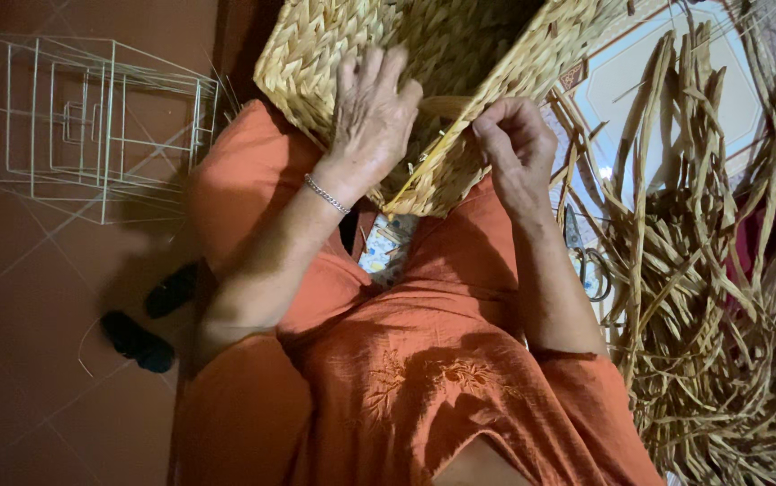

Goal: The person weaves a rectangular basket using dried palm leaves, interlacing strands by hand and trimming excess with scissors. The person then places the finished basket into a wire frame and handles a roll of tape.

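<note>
— On your lap, what is that thing like?

— It is a woven basket (pixel 424 54), straw-coloured, plaited in a herringbone pattern. It lies tipped across your knees, its corner pointing down toward your orange clothes (pixel 424 378), with a stiff rim edge running diagonally between your hands.

— And your left hand's grip?

— Your left hand (pixel 372 112) lies flat on the weave, fingers spread and slightly bent, pressing the basket rather than closing on anything. A silver bracelet (pixel 327 193) sits at the wrist.

— Your right?

— Your right hand (pixel 516 144) is curled at the basket's edge, fingertips drawn together and pinched on a thin pale strand (pixel 424 166) that runs down along the rim.

— What lies around you?

— Beside your right arm, a heap of dried reed strips (pixel 703 297) spreads over the floor, with scissors (pixel 586 261) at its edge. By your left, a wire frame (pixel 91 126) stands on the reddish tiled floor (pixel 19 360), and dark sandals (pixel 149 319) lie nearer your knee.

— Anything unclear?

— The basket's top is cut off by the frame, and where the strand ends under the weave is hard to make out.
</note>
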